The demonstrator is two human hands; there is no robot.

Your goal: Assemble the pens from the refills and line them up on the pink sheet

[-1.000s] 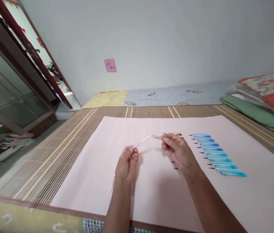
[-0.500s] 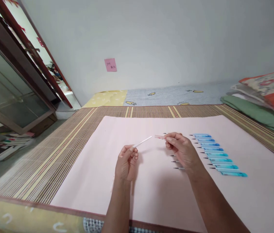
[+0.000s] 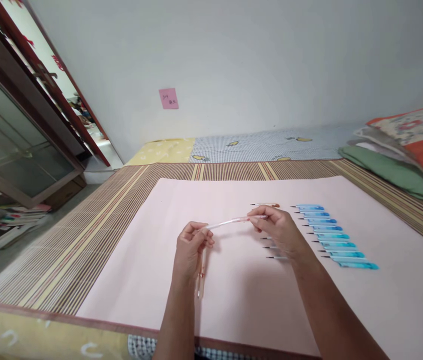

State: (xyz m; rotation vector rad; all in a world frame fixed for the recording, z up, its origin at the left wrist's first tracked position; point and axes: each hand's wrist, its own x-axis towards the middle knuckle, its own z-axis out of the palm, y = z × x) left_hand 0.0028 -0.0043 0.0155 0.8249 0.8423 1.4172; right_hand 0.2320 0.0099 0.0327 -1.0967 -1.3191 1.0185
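Observation:
My left hand (image 3: 191,250) is closed in a pinch on the near end of a thin white pen refill (image 3: 221,224). A clear pink pen barrel (image 3: 200,277) also hangs down from that hand. My right hand (image 3: 277,230) is closed on a short pink pen part (image 3: 247,218), whose tip meets the far end of the refill. Both hands hover over a large pale pink sheet (image 3: 151,260). A row of several blue pens (image 3: 327,235) lies just right of my right hand. Several more pens (image 3: 271,247) lie partly hidden under it.
The pink sheet lies on a striped woven mat (image 3: 84,235) over a bed. Folded bedding and pillows (image 3: 406,150) are stacked at the far right. A glass-doored cabinet (image 3: 12,135) and a stack of books (image 3: 12,220) stand on the left. A pink note (image 3: 168,98) sticks to the wall.
My right hand has brought its pink part leftward and down until it meets the tip of the refill; a gap separated them before. The pen barrel under my left hand has come into view.

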